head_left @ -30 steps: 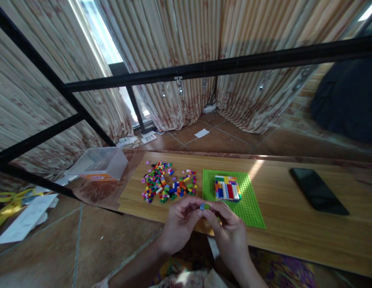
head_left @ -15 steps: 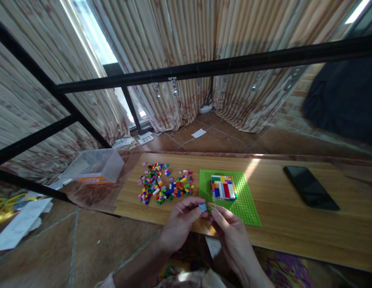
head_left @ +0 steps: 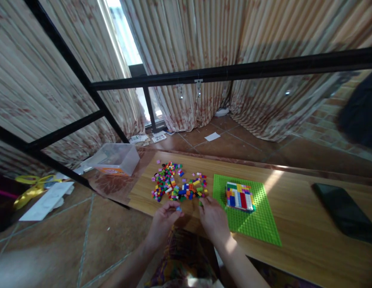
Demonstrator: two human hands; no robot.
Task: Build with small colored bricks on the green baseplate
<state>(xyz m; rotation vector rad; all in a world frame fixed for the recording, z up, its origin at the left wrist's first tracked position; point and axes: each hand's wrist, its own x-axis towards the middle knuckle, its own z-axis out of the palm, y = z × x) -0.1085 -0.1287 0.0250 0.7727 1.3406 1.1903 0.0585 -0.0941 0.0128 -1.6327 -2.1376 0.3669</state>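
Observation:
My left hand is closed in a pinch on a small light blue toy brick, held over the table's near edge. To its right, my right hand reaches toward the near side of a loose pile of colourful toy bricks, a small green brick at its fingertips. Beyond that hand lies a green baseplate, bearing a low, square multicoloured brick build topped with white, red, blue and yellow pieces.
A black phone lies on the right of the wooden table. At the left end stands a clear plastic box with an orange label. Black metal bars cross in front of the curtains.
My hands have moved apart; the right one has gone toward the brick pile with the green brick, while the left keeps the light blue brick. The camera view has shifted left.

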